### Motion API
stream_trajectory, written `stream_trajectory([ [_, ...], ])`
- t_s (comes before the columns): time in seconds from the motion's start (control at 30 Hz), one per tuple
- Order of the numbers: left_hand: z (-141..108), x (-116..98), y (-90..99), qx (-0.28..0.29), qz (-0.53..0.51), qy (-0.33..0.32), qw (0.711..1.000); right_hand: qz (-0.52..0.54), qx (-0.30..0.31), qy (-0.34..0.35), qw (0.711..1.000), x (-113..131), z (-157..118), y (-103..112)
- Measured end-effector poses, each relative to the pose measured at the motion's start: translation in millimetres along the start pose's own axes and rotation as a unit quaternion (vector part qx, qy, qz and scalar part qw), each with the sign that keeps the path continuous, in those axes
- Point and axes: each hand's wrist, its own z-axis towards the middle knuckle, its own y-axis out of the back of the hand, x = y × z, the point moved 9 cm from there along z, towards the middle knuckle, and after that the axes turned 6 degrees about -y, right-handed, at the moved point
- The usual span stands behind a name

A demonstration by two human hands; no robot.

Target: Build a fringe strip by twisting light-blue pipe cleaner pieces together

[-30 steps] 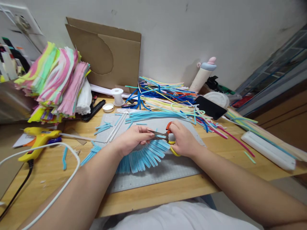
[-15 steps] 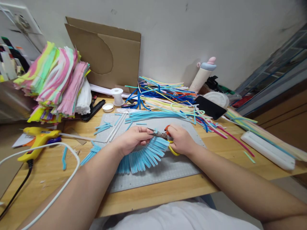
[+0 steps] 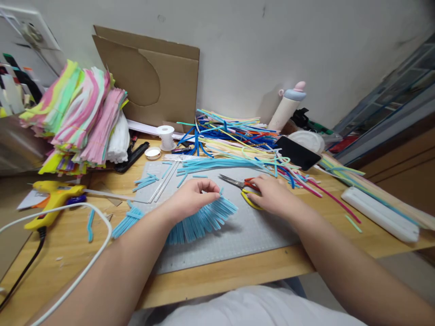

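Note:
Between the thumb and fingers of my left hand (image 3: pixel 197 195) is the top edge of a fan-shaped fringe of light-blue pipe cleaners (image 3: pixel 200 224); its many strands spread downward over the grey cutting mat (image 3: pixel 258 231). One short blue end pokes up beside my fingertips. At the right side of the mat, my right hand (image 3: pixel 272 194) has its thumb and fingers around the handles of the scissors (image 3: pixel 234 182), which are red and yellow. The blades point left, slightly parted, low over the mat and away from the fringe. Part of the fringe's top is hidden behind my left hand.
Long blue pipe cleaners (image 3: pixel 220 164) lie along the mat's back edge, before a mixed coloured pile (image 3: pixel 234 129). Cut blue pieces (image 3: pixel 146 181) are on the left. A yellow glue gun (image 3: pixel 56 199) with its cable, a phone (image 3: pixel 297 153) and a bottle (image 3: pixel 287 108) stand around.
My right hand has moved the scissors away from the fringe, right and down toward the mat, and its grip has loosened. My left hand still holds the fringe.

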Motion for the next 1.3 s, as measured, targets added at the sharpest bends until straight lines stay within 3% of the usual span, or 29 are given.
stream_trajectory([
  [0.1, 0, -7, -1.3, -0.006, 0.043, -0.042, 0.998, 0.203, 0.001, 0.049, 0.978, 32, -12, 18],
  [0.23, 1, -8, -1.6, -0.005, 0.054, -0.054, 0.997, 0.413, 0.129, 0.054, 0.9, 69, -17, 1],
  [0.43, 4, -3, 4.6, -0.02, 0.053, -0.036, 0.998, 0.583, 0.208, -0.033, 0.784, 71, -14, -30],
  [0.57, 3, -6, 2.3, -0.014, 0.088, -0.033, 0.995, 0.63, 0.245, -0.055, 0.735, 72, -20, -39],
  [0.73, 1, -1, -1.7, -0.012, 0.059, 0.011, 0.998, 0.661, 0.244, -0.069, 0.707, 70, -24, -42],
  [0.9, -1, 4, -11.8, 0.04, 0.004, 0.028, 0.999, 0.681, 0.302, -0.08, 0.662, 73, -29, -46],
  [1.13, -4, 4, -22.4, 0.104, -0.03, 0.035, 0.994, 0.65, 0.342, -0.007, 0.678, 78, -29, -37],
  [1.3, -6, 5, -30.0, 0.147, -0.054, 0.05, 0.986, 0.643, 0.366, -0.002, 0.673, 78, -29, -41],
])
